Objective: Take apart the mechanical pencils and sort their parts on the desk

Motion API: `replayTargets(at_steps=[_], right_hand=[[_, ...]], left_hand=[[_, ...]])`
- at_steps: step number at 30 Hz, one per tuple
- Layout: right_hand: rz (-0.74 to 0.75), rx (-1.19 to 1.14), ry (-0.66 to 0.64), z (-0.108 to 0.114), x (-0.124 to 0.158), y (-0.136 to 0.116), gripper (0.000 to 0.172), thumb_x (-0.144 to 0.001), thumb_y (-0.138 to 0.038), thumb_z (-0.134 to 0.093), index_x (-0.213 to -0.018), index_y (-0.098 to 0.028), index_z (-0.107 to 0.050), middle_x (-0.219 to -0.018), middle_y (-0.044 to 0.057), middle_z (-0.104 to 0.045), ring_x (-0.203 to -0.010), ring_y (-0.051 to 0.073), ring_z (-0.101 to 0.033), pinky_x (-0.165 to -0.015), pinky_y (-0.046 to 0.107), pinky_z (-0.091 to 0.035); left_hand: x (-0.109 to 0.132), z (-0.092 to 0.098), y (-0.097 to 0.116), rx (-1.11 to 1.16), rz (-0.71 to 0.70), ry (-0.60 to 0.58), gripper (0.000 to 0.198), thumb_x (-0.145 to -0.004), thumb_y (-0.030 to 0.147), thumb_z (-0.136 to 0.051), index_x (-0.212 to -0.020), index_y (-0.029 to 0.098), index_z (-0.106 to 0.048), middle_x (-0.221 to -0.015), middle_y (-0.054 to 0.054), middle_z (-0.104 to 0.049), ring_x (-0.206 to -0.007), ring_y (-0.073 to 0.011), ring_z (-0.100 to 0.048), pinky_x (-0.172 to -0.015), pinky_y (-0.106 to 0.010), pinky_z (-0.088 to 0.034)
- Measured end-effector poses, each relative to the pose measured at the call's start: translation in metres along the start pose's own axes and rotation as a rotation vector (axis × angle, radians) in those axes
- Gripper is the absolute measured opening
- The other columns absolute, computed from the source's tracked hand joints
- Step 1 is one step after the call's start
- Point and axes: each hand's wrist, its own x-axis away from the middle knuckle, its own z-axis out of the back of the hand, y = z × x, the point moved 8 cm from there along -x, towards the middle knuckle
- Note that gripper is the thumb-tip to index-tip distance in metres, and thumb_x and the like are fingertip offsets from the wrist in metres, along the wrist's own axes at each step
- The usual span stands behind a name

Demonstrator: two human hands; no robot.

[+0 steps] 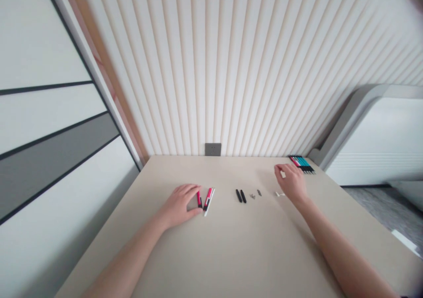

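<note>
— So, the hands?
— Left hand (180,204) is lying open on the beige counter (231,249), touching red-and-black pens (203,199); right hand (291,182) is pinching a small white piece (283,174) beneath the ribbed white wall (231,68).

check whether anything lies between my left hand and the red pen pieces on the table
Nothing visible does. The left hand rests on the table with its fingertips right at the red pen pieces. The black pieces lie further right, clear of that gap.

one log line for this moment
left hand: at red pen parts | right hand: at small white piece | between: black pieces
</note>
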Motion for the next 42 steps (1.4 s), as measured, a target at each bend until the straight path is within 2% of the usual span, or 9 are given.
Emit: replayTargets(at_steps=[6, 9, 11, 15, 18, 22, 28, 33, 42], right_hand=[[0.547, -0.226, -0.176, 0.004, 0.043, -0.173, 0.02, -0.096, -0.022, -0.047, -0.087, -0.018, -0.064, -0.085, 0.007, -0.065, -0.087, 0.02, -0.056, -0.082, 0.034, -0.036], [0.652, -0.284, -0.201, 0.001, 0.062, -0.224, 0.014, -0.094, -0.018, -0.05, -0.089, -0.018, -0.063, -0.083, 0.007, -0.064, -0.085, 0.02, -0.055, -0.081, 0.034, -0.038], [0.683, -0.306, -0.19, -0.003, 0.071, -0.241, 0.013, -0.093, -0.017, -0.051, -0.1, -0.018, -0.063, -0.086, 0.007, -0.064, -0.087, 0.021, -0.056, -0.08, 0.035, -0.039], [0.702, -0.376, -0.164, -0.004, 0.086, -0.247, 0.025, -0.094, -0.019, -0.052, -0.118, -0.019, -0.056, -0.097, 0.008, -0.065, -0.09, 0.021, -0.057, -0.08, 0.035, -0.041], [0.707, -0.417, -0.167, 0.0, 0.093, -0.241, 0.02, -0.095, -0.023, -0.052, -0.113, -0.021, -0.059, -0.095, 0.007, -0.066, -0.086, 0.02, -0.057, -0.077, 0.034, -0.042], [0.687, -0.463, -0.164, 0.012, 0.089, -0.231, 0.015, -0.096, -0.023, -0.05, -0.105, -0.021, -0.062, -0.098, 0.006, -0.066, -0.089, 0.019, -0.057, -0.079, 0.033, -0.043], [0.717, -0.468, -0.19, 0.018, 0.083, -0.23, 0.022, -0.099, -0.019, -0.042, -0.113, -0.02, -0.058, -0.11, 0.009, -0.066, -0.098, 0.02, -0.057, -0.084, 0.034, -0.045], [0.654, -0.371, -0.186, 0.007, 0.08, -0.223, 0.023, -0.099, -0.025, -0.045, -0.116, -0.02, -0.06, -0.088, 0.007, -0.065, -0.083, 0.02, -0.058, -0.076, 0.033, -0.045], [0.641, -0.421, -0.186, 0.01, 0.082, -0.221, 0.027, -0.099, -0.032, -0.046, -0.119, -0.021, -0.06, -0.084, 0.005, -0.066, -0.076, 0.018, -0.06, -0.071, 0.032, -0.046]], left_hand=[[-0.001, 0.003, 0.006, 0.026, -0.014, 0.059, 0.059, -0.082, 0.042, -0.067, -0.134, 0.021, -0.048, -0.131, -0.01, -0.056, -0.122, -0.0276, -0.05, -0.105, -0.046, -0.038], [-0.002, 0.005, 0.009, 0.043, -0.027, 0.069, 0.058, -0.082, 0.043, -0.067, -0.132, 0.021, -0.049, -0.13, -0.011, -0.057, -0.12, -0.0277, -0.051, -0.105, -0.046, -0.038], [-0.002, 0.008, 0.011, 0.068, -0.032, 0.081, 0.059, -0.082, 0.043, -0.067, -0.133, 0.02, -0.049, -0.128, -0.011, -0.058, -0.119, -0.0278, -0.052, -0.104, -0.047, -0.04], [-0.002, 0.015, 0.026, 0.178, -0.075, 0.109, 0.057, -0.084, 0.044, -0.064, -0.134, 0.021, -0.047, -0.126, -0.012, -0.059, -0.118, -0.027, -0.053, -0.103, -0.045, -0.042], [-0.001, 0.012, 0.046, 0.285, -0.168, 0.049, 0.062, -0.085, 0.049, -0.062, -0.137, 0.021, -0.045, -0.126, -0.012, -0.06, -0.118, -0.0271, -0.054, -0.103, -0.043, -0.042], [0.0, 0.009, 0.061, 0.384, -0.207, 0.021, 0.054, -0.089, 0.047, -0.054, -0.135, 0.02, -0.047, -0.129, -0.012, -0.059, -0.12, -0.0263, -0.054, -0.103, -0.041, -0.043], [-0.002, 0.019, 0.062, 0.334, -0.208, 0.113, 0.037, -0.091, 0.038, -0.054, -0.123, 0.019, -0.058, -0.116, -0.011, -0.066, -0.109, -0.0239, -0.06, -0.096, -0.039, -0.049], [-0.005, 0.027, 0.061, 0.238, -0.224, 0.215, 0.019, -0.093, 0.026, -0.052, -0.104, 0.019, -0.066, -0.094, -0.007, -0.07, -0.089, -0.0193, -0.064, -0.084, -0.034, -0.051], [-0.007, 0.012, 0.057, 0.193, -0.239, 0.123, 0.013, -0.092, 0.027, -0.056, -0.096, 0.02, -0.066, -0.087, -0.005, -0.069, -0.084, -0.0186, -0.063, -0.081, -0.033, -0.049]])
